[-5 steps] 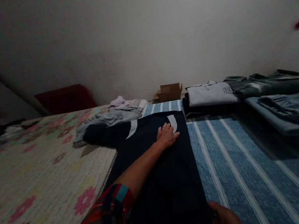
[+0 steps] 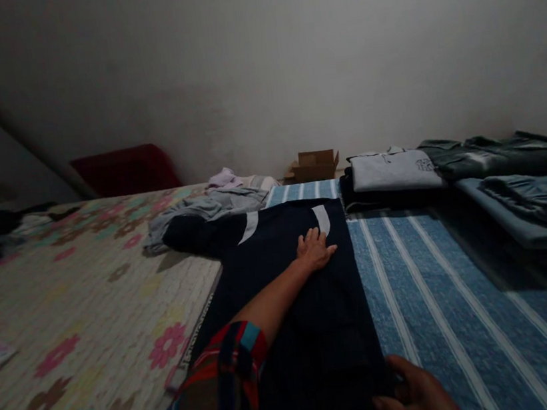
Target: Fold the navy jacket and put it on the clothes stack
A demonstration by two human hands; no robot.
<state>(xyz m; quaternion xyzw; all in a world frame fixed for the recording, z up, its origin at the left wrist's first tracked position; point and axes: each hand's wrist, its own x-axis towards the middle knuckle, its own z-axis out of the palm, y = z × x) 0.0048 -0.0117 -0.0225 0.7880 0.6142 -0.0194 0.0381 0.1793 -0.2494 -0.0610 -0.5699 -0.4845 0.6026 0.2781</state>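
A dark navy top (image 2: 277, 231) with pale bands lies flat and lengthwise before me, one sleeve (image 2: 207, 234) pointing left. My left hand (image 2: 316, 250) rests on it just below the right-hand pale band, palm down with fingers spread. At the lower right, my right hand (image 2: 414, 391) has its thumb and fingers closed on the top's right edge. Much of the garment's near part is dark, and my left forearm in its striped sleeve (image 2: 217, 387) covers some of it.
Grey clothes (image 2: 208, 207) lie crumpled beyond the sleeve. Folded garments (image 2: 395, 172) and jeans (image 2: 540, 203) are piled at the right on a blue striped cloth (image 2: 413, 267). Floral bedding (image 2: 113, 286) spreads left. A cardboard box (image 2: 316, 166) and a red object (image 2: 125, 171) stand by the wall.
The view has turned slightly left, so everything sits a little further right. Both hands keep about the same place on the navy top.
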